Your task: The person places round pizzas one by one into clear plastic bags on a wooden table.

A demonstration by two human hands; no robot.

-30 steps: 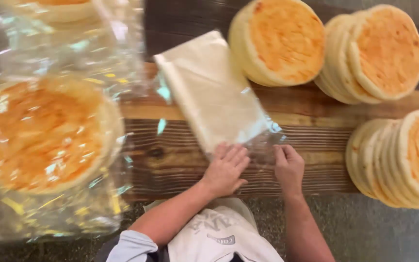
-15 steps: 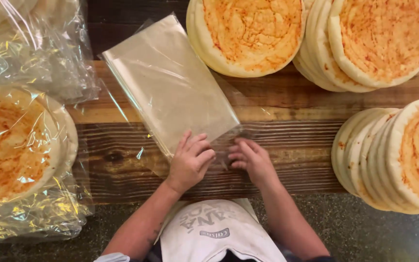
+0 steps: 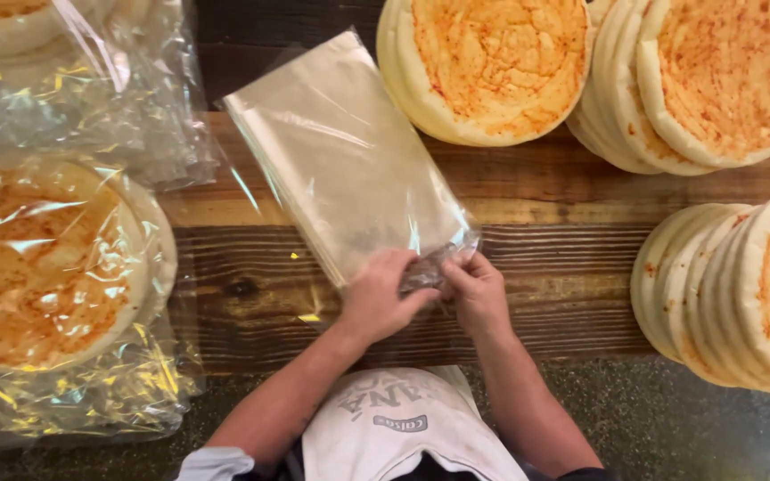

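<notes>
A stack of clear plastic bags [image 3: 340, 151] lies slantwise on the wooden table [image 3: 545, 267]. My left hand [image 3: 376, 298] and my right hand [image 3: 476, 294] meet at the stack's near corner, both pinching the crumpled edge of the top bag [image 3: 430, 263]. Round flatbreads with orange tops lie in overlapping stacks: one at the top middle [image 3: 492, 62], one at the top right [image 3: 715, 80] and one at the right edge [image 3: 741, 285].
At the left, bagged flatbreads [image 3: 46, 258] sit in shiny clear plastic, with more bagged ones [image 3: 55, 53] behind them. My white apron [image 3: 394, 428] shows at the bottom, over a dark speckled counter edge [image 3: 670, 419].
My hands have drawn together at the stack's near corner, and my fingers have gone from lying flat to pinching the top bag's edge, which is now crumpled.
</notes>
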